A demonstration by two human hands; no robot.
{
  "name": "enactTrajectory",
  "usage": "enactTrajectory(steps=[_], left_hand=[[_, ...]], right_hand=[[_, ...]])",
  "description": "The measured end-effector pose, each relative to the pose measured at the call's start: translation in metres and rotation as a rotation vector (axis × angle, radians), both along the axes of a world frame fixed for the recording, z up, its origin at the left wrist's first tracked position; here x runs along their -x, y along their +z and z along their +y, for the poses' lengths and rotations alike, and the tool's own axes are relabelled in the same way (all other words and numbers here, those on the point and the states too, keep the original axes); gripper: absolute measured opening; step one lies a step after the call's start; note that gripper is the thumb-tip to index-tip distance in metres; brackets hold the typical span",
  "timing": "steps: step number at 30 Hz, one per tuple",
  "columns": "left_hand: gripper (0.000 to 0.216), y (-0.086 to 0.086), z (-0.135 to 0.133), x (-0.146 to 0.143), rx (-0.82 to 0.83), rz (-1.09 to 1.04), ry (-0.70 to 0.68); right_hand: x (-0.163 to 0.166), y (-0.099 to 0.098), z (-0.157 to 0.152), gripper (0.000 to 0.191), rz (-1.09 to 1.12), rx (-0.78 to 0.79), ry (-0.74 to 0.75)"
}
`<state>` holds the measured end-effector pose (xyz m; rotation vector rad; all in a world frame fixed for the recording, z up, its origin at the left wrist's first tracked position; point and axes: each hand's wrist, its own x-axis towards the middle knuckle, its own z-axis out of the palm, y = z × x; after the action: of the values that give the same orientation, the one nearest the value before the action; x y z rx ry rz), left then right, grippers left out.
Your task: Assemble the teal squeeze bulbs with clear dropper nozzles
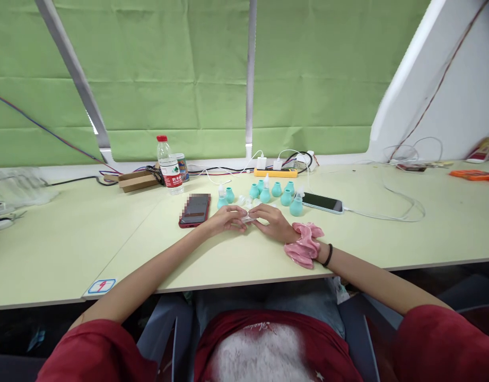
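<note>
Both my hands rest on the pale yellow table (244, 254), fingertips meeting over a small clear plastic piece (247, 217). My left hand (225, 219) and my right hand (273, 223) both pinch that piece, fingers curled. A pink scrunchie (305, 245) and a black band sit on my right wrist. Just beyond my fingers stand several teal rubber bulbs (276, 189), some with white nozzles, such as the one at the right (296, 204) and one at the left (221, 199).
A red-cased phone (195, 210) lies left of my hands, a second phone (323, 202) on a white cable at the right. A water bottle (169, 167), a can, a cardboard box (137, 180) and a yellow power strip (275, 172) line the back edge.
</note>
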<state>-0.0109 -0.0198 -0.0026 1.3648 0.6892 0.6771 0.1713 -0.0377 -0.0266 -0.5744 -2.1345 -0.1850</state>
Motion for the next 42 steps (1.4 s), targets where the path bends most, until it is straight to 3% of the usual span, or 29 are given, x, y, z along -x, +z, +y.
enactTrajectory(steps=[4,16,42], left_hand=[[0.030,-0.0007,-0.0022,-0.0005,0.033,0.050,-0.077],[0.025,-0.0066,0.0033,0.0001,0.036,-0.003,-0.036],[0.020,-0.0049,0.0001,0.0000,-0.025,-0.022,-0.068]], right_hand=[[0.0011,0.0011,-0.0019,0.012,-0.006,-0.001,0.019],[0.0019,0.0048,-0.0064,0.022,0.032,0.233,-0.006],[0.0023,0.0041,-0.0090,0.020,0.022,0.205,0.000]])
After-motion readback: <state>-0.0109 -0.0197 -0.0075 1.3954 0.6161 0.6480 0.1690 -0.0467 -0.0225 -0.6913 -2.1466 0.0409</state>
